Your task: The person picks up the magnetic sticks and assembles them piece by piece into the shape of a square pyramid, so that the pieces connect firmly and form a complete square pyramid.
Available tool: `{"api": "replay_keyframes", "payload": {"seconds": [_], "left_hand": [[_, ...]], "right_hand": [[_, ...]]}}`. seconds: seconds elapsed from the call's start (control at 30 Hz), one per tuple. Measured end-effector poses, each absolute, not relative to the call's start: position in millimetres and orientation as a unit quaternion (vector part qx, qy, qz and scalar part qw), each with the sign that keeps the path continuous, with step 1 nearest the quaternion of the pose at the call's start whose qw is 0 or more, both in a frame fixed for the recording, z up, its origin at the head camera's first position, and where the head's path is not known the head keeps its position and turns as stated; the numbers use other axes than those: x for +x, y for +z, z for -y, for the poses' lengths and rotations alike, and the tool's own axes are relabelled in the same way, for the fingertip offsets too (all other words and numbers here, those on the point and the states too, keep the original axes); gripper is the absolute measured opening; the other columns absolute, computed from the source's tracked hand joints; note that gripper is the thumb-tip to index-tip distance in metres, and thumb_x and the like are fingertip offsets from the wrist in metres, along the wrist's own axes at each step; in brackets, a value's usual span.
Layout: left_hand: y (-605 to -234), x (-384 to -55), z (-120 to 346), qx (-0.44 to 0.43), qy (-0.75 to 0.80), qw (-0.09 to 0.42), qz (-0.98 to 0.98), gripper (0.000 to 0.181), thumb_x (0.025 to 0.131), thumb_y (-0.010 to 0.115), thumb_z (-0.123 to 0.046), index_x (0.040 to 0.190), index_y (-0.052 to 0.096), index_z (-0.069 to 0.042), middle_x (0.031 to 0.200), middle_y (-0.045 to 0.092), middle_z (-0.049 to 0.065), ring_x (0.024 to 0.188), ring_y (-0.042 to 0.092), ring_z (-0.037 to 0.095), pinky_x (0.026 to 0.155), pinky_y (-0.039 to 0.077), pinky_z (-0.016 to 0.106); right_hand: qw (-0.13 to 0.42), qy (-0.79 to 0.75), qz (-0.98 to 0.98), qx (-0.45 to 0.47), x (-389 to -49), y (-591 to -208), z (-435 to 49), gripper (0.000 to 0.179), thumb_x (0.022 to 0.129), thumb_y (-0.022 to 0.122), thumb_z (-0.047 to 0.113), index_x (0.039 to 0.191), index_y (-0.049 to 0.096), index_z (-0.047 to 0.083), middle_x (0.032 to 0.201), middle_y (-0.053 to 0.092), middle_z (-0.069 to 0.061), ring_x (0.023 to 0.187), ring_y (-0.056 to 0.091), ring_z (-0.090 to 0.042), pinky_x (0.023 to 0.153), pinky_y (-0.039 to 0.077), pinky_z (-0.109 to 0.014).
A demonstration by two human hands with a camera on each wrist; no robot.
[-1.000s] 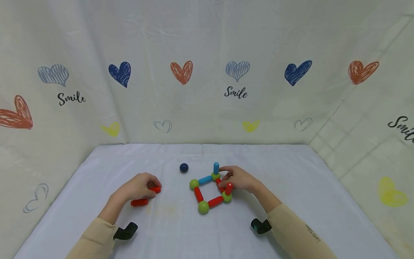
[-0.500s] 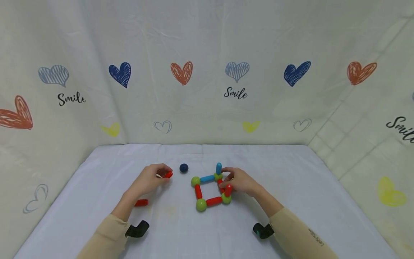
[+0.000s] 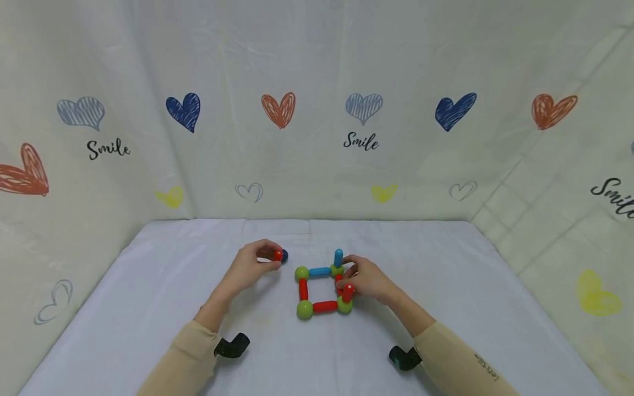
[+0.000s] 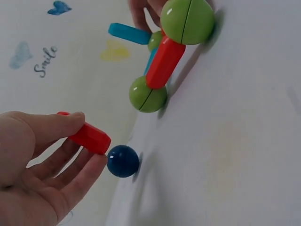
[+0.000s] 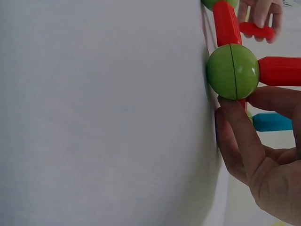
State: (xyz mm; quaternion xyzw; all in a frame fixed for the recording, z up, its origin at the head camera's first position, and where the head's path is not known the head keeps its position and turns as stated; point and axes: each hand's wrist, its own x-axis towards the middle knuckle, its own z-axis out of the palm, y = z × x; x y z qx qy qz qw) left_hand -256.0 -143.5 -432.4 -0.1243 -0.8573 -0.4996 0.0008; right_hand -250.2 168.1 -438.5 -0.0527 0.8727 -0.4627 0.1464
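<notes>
In the head view my left hand (image 3: 250, 267) pinches a red rod (image 4: 91, 137) between thumb and fingers. The rod's far end is right at a dark blue ball (image 4: 123, 161) lying on the table. Right of it lies a square frame of green balls (image 3: 304, 309) joined by red rods (image 3: 324, 307) and one light blue rod (image 3: 320, 271). Another light blue rod (image 3: 339, 257) and another red rod (image 5: 282, 71) stand up from its two right corners. My right hand (image 3: 369, 279) grips the frame's right-side red rod, which its fingers partly cover.
A white cloth covers the table (image 3: 307, 363). Behind it hangs a pale curtain (image 3: 317, 165) printed with hearts. Black wrist cameras (image 3: 233, 346) jut inward from both sleeves.
My left hand has carried the red rod right and away from me to the blue ball. A second red rod has gone behind the left forearm. The frame has turned slightly under my right hand.
</notes>
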Motion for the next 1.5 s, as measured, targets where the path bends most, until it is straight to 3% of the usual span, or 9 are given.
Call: {"api": "replay_keyframes", "payload": {"seconds": [0.77, 0.97, 1.5], "left_hand": [[-432, -266, 105, -0.173, -0.544, -0.011, 0.821, 0.030, 0.092, 0.078, -0.008, 0.121, 0.068, -0.010, 0.109, 0.070, -0.001, 0.105, 0.067, 0.020, 0.093, 0.055, 0.042], [-433, -267, 100, -0.182, -0.536, -0.033, 0.824, 0.032, 0.093, 0.077, -0.008, 0.123, 0.066, -0.005, 0.110, 0.068, 0.000, 0.106, 0.066, 0.021, 0.092, 0.055, 0.041], [-437, -267, 99, -0.183, -0.523, -0.041, 0.831, 0.032, 0.093, 0.076, -0.009, 0.123, 0.066, -0.009, 0.112, 0.067, -0.001, 0.106, 0.065, 0.021, 0.090, 0.056, 0.039]], "right_hand": [[0.124, -0.439, -0.889, -0.039, -245, -439, -159, 0.054, 0.089, 0.080, 0.012, 0.135, 0.055, -0.001, 0.096, 0.063, -0.008, 0.084, 0.061, -0.022, 0.068, 0.058, -0.031], [0.129, -0.446, -0.885, -0.033, -245, -439, -158, 0.055, 0.088, 0.081, 0.012, 0.135, 0.055, 0.000, 0.096, 0.062, -0.008, 0.084, 0.062, -0.022, 0.068, 0.060, -0.033], [0.135, -0.446, -0.884, -0.027, -245, -439, -160, 0.056, 0.087, 0.082, 0.014, 0.134, 0.054, 0.001, 0.094, 0.064, -0.008, 0.084, 0.064, -0.022, 0.071, 0.060, -0.034]]}}
